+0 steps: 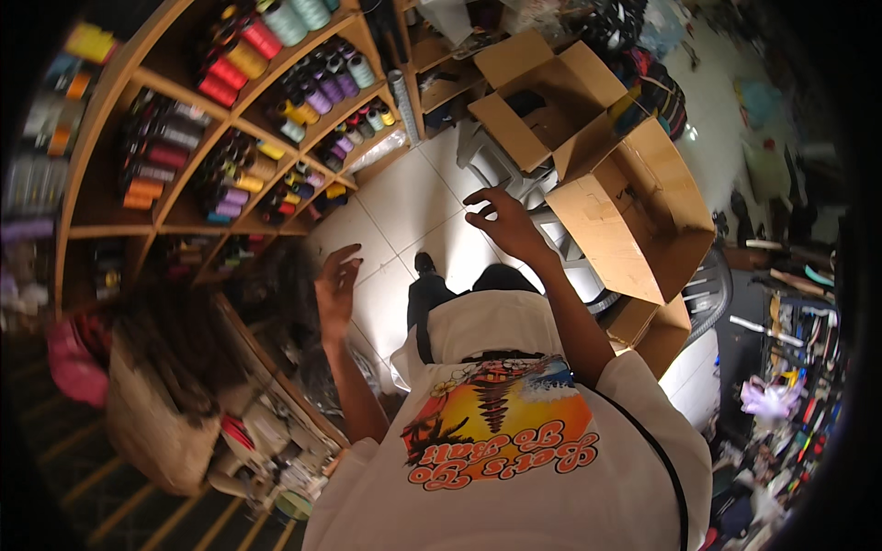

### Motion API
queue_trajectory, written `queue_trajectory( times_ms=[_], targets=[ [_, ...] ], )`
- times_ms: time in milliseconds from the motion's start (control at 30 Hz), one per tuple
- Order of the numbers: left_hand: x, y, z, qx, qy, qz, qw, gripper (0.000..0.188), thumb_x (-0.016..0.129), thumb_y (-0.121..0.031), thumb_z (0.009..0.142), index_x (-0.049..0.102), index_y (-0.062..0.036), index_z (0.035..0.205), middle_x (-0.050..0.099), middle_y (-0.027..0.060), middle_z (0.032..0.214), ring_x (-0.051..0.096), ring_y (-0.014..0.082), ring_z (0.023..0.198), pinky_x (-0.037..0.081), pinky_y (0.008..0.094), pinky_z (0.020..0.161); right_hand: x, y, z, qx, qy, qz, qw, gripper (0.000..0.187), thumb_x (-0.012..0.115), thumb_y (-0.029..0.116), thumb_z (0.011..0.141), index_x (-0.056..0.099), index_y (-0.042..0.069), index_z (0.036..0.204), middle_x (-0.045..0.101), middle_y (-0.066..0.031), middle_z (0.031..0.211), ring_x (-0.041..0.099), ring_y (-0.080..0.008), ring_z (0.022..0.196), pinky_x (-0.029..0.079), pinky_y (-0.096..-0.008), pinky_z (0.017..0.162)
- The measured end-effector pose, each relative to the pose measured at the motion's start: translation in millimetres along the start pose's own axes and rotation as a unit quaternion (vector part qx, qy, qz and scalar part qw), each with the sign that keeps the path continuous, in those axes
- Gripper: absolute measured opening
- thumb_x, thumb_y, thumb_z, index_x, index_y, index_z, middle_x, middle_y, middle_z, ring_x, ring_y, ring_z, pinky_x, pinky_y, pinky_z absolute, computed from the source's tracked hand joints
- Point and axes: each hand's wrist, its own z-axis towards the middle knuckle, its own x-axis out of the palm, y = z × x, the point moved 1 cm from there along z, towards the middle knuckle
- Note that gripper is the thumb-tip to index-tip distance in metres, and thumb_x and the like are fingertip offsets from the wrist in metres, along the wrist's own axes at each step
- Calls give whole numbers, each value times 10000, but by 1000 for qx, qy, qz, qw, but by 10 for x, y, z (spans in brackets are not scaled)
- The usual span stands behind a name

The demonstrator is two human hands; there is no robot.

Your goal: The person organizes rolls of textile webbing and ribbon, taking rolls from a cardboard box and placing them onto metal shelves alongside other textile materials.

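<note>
My left hand [338,289] is raised over the tiled floor with its fingers loosely curled and apart, nothing in it. To its upper left stands a wooden shelf unit [152,81] whose compartments hold thread spools [243,57] in red, orange, purple, black and pale green. My right hand [507,225] is also held in the air, fingers bent and apart, holding nothing. Nearest to it are the open cardboard boxes, one [597,216] just right of it and another [514,129] farther off. Neither hand touches anything.
White floor tiles [386,207] run between shelves and boxes. Grey plastic chairs [501,165] stand under the boxes. A black chair [712,289] is at the right. Cluttered odds and ends [781,395] fill the far right. A cloth-covered, cluttered bench [165,432] lies at the lower left.
</note>
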Motion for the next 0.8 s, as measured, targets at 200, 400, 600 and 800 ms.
queue_trajectory(
  times_ms=[200, 400, 600, 800],
  targets=[
    [60, -498, 1699, 3, 135, 43, 990, 277, 573, -88, 953, 608, -37, 1223, 655, 81, 1189, 634, 184, 1040, 490, 310, 884, -197, -265, 494, 105, -92, 9, 990, 333, 674, 206, 858, 630, -6, 1111, 639, -172, 1122, 635, -267, 978, 496, -359, 858],
    [1514, -727, 2910, 70, 319, 76, 942, 316, 598, -120, 941, 582, -46, 1248, 658, 90, 1134, 628, 170, 1033, 509, 305, 840, -609, -994, 1100, 197, -230, 98, 948, 382, 697, 197, 861, 605, 0, 1175, 648, -131, 1147, 635, -218, 1021, 496, -330, 864],
    [3182, -383, 3645, 50, 384, 133, 912, 357, 624, -163, 918, 550, -7, 1231, 641, 170, 1128, 634, 272, 1061, 492, 369, 903, -1269, -1552, 1860, 245, -321, 140, 904, 392, 639, 178, 859, 584, -27, 1189, 660, -207, 1104, 646, -299, 1050, 495, -365, 897],
    [4700, 316, 4400, 86, 368, 359, 853, 475, 676, -205, 840, 530, 76, 1194, 653, 240, 1041, 626, 381, 1035, 492, 432, 901, -1445, -2796, 2673, 292, -347, 18, 891, 426, 592, 218, 866, 577, -36, 1207, 636, -250, 1158, 607, -399, 1100, 469, -446, 938]
  ],
)
